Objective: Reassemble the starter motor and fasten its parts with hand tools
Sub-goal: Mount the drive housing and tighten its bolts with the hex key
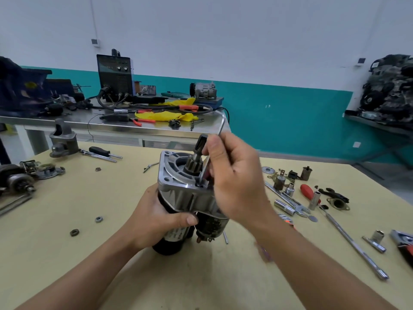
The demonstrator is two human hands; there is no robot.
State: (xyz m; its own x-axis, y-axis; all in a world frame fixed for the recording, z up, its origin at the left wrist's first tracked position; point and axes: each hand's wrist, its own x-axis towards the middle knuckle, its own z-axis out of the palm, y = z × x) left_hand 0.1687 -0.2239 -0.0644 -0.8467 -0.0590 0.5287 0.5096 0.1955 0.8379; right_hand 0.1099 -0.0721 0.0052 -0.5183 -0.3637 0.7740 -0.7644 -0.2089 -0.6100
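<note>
Starter motor (178, 193), black cylindrical body with a silver cast-aluminium nose housing: stands nose-up near the middle of the pale yellow tabletop (67, 253), toothed pinion shaft (196, 157) pointing upward. Gripped low on the black body by the left hand (154, 218), fingers curled round it and thumb across the front; above, right hand (234, 175) fingers clamped on a silver L-shaped hex key (204, 170), tip set into the housing flange just beside the pinion shaft. Scattered to the right on the tabletop: chrome sockets (290, 189), a red-handled screwdriver (307, 192), a long chrome extension bar (353, 245); to the left, loose nuts (98, 219).
</note>
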